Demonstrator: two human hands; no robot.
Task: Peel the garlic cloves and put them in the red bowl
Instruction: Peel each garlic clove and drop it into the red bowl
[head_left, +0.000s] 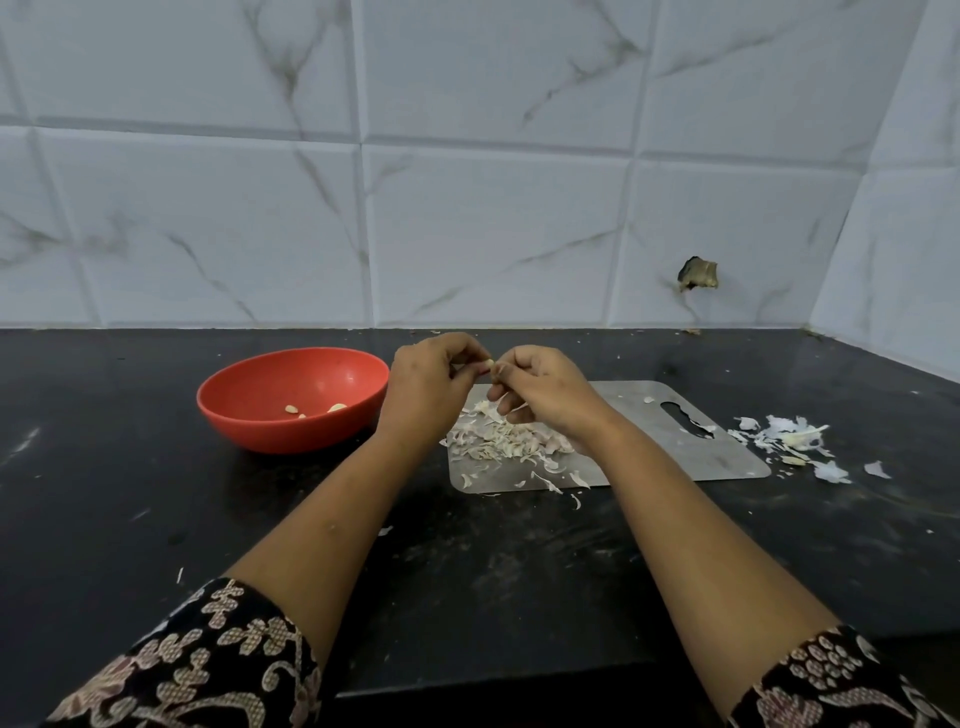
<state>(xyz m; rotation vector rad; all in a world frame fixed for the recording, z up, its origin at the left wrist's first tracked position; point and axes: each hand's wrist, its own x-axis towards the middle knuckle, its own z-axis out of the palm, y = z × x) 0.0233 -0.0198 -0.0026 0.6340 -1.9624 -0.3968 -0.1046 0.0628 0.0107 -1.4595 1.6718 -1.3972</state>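
**Garlic clove (487, 364), mid-peel, centre of frame: slip and mix-up risks**

The clove is being pinched from both sides. The left grip (431, 384) is curling round one end and the right grip (545, 389) is nipping the other end, apparently at the skin. Both are hovering above the skin pile (504, 436) on the steel board (727, 452), just right of the red bowl (249, 415), which is holding a few peeled cloves (292, 409).

Risks, as judged:
- The clove is small and probably getting slick as it is bared, so a hard tug could be popping it loose into the pile, where pale clove and pale skin are looking alike.
- It could be landing on the dark counter (156, 519) instead.
- Flakes clinging to fingers could be riding into the bowl.
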